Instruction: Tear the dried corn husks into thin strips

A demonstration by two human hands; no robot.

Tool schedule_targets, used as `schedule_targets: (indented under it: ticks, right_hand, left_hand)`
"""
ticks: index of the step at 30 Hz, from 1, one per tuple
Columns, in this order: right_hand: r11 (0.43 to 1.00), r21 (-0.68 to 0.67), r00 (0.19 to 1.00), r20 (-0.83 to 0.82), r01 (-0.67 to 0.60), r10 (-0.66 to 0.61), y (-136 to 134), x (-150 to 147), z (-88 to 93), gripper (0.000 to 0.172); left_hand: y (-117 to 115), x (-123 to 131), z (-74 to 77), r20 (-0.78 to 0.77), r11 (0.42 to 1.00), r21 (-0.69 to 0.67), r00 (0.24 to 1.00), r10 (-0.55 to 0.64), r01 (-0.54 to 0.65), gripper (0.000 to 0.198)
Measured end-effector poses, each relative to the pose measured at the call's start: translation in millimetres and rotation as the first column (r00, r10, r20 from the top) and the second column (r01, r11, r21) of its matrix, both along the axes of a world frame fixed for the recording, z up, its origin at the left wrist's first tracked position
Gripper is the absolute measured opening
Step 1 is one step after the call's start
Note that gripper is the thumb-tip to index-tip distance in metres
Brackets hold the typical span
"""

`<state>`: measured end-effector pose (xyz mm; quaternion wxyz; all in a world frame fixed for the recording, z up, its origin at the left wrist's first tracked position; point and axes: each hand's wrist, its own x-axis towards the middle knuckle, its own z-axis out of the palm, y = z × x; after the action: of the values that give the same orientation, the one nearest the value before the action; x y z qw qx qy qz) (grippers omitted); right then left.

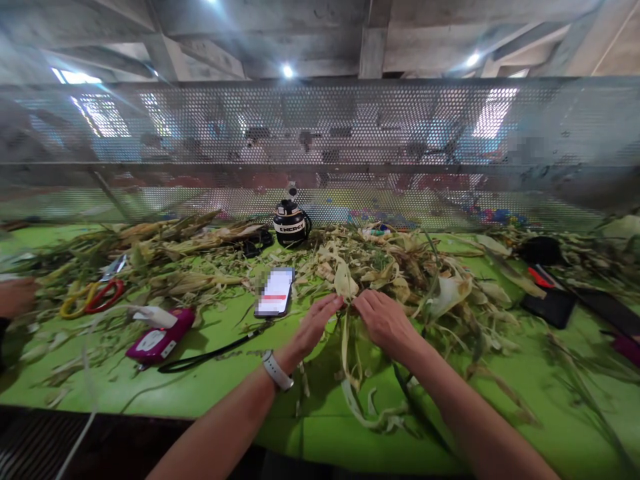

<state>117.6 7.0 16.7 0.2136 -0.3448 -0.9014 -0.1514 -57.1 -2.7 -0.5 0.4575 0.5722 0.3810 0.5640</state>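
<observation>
Both of my hands meet over a pile of dry corn husks (400,273) on a bright green table (320,433). My left hand (315,327), with a pale watch on its wrist, pinches a husk strip (347,287) at its top. My right hand (385,323) is closed on the same strip just to the right. Pale strips hang down from the hands and curl on the table (360,400).
A phone (275,292) with a black lanyard lies left of my hands. A magenta device (160,337) and red and yellow scissors (93,297) are farther left. A black jug (291,223) stands at the back by a perforated metal screen (320,147). Another person's hand (15,297) shows at the left edge.
</observation>
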Motion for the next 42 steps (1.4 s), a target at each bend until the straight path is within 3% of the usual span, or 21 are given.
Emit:
schedule_targets:
  ticks: [4, 7, 12, 17, 21, 31, 36, 42]
  right_hand:
    - [1.0, 0.019, 1.0, 0.023, 0.011, -0.012, 1, -2, -4.3, 0.015]
    - [0.999, 0.023, 0.999, 0.009, 0.04, -0.04, 2, -3, -7.3, 0.015]
    - [0.997, 0.044, 0.998, 0.005, 0.057, -0.057, 2, -4, -7.1, 0.014]
    - [0.998, 0.04, 0.999, 0.014, 0.045, -0.046, 2, -2, -3.3, 0.014]
    - [0.998, 0.05, 0.999, 0.022, 0.032, -0.034, 1, -3, -3.3, 0.012]
    - [0.991, 0.096, 0.995, 0.04, 0.088, -0.093, -6, -16, -10.7, 0.012]
    - [0.989, 0.094, 0.993, 0.01, 0.116, -0.117, -8, -18, -12.0, 0.012]
    - [0.993, 0.068, 0.995, -0.015, 0.098, -0.097, -4, -14, -13.1, 0.014]
  left_hand:
    - [1, 4, 3.1, -0.057, 0.975, -0.066, 0.975, -0.214, 0.21, 0.022]
    - [3, 5, -0.9, -0.066, 0.966, -0.044, 0.964, -0.256, 0.254, 0.024]
    - [4, 1, -9.5, -0.124, 0.973, 0.006, 0.966, -0.228, 0.231, 0.028]
    - [-2, 0, 3.0, -0.134, 0.972, -0.08, 0.963, -0.232, 0.222, 0.028]
    - [-4, 3, 7.6, -0.147, 0.974, -0.068, 0.964, -0.223, 0.215, 0.03]
    - [-6, 4, 1.8, -0.295, 0.99, -0.052, 0.945, -0.14, 0.131, 0.02]
    - [-4, 6, -5.6, -0.292, 0.996, -0.028, 0.952, -0.093, 0.089, 0.02]
    - [-3, 4, -4.0, -0.265, 0.987, 0.015, 0.953, -0.149, 0.158, 0.021]
